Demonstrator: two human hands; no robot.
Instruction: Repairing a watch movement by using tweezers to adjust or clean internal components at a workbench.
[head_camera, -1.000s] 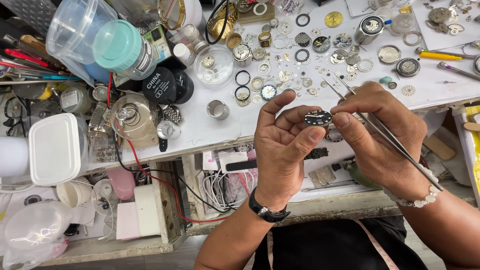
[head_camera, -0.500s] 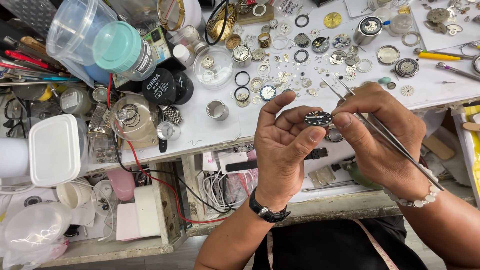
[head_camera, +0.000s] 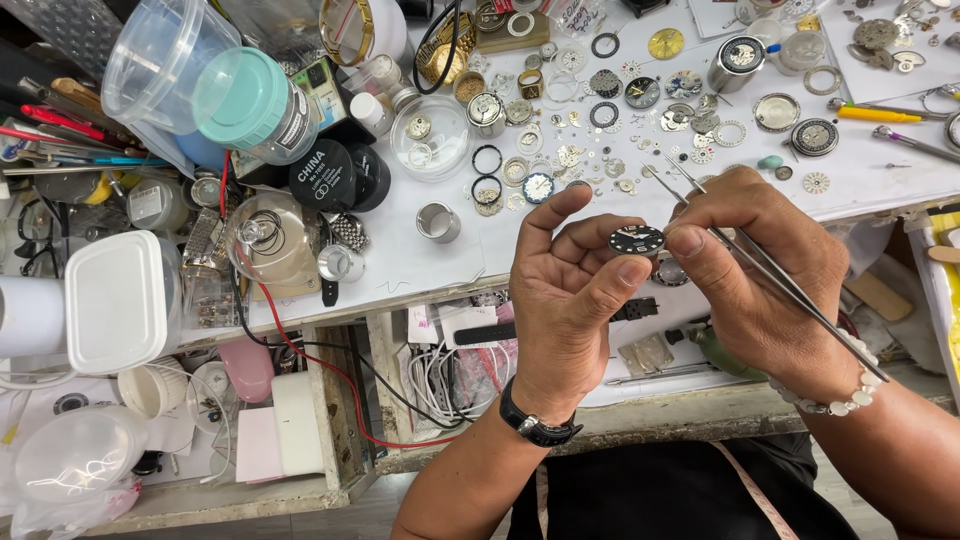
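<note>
A cluttered white workbench (head_camera: 400, 262) fills the view. Nearest, the left hand (head_camera: 565, 300) pinches a small round black watch dial (head_camera: 636, 239) by its edge between thumb and fingers; the right hand (head_camera: 760, 270), fingers closed on thin steel tweezers (head_camera: 770, 275), steadies it. The dial looks light and delicate, best held by its rim. Beyond lie scattered small metal watch parts (head_camera: 600, 130).

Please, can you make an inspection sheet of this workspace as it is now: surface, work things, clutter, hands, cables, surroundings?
Surface: white bench top, crowded.
Work things: small dark round watch dial, pinched between both hands; tweezers in the right hand.
Clutter: loose rings and watch parts, clear plastic cup, teal-lidded jar, white box.
Hands: left hand holds the dial; right hand touches its edge.
Cables: red wire, white cables under the bench.
Surroundings: open shelf below, nothing seen of other people.
</note>
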